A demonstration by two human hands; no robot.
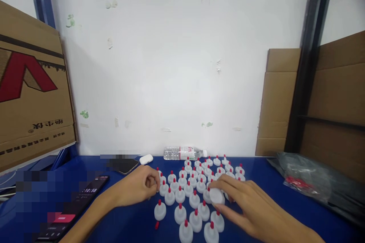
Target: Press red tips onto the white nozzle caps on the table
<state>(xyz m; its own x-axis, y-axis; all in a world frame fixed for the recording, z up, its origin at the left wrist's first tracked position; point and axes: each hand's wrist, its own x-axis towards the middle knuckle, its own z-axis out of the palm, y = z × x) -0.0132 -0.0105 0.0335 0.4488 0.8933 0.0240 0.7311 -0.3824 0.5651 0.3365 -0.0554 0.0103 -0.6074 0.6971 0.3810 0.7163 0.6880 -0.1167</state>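
Several white bottle caps with red tips [182,191] stand in rows on the blue table [134,220]. My left hand [137,188] rests at the left edge of the rows, fingers curled in a pinch beside a cap; whatever it pinches is too small to make out. My right hand [245,205] lies over the right side of the group and holds a white cap [216,196] between thumb and fingers. A loose red tip [156,225] lies on the table near the front caps.
A clear water bottle [182,153] lies by the wall. A white earbud case [146,159] and dark phone [125,166] sit behind my left hand. Another phone showing a timer [76,205] lies left. Cardboard boxes [31,95] flank both sides; a plastic bag [308,180] lies right.
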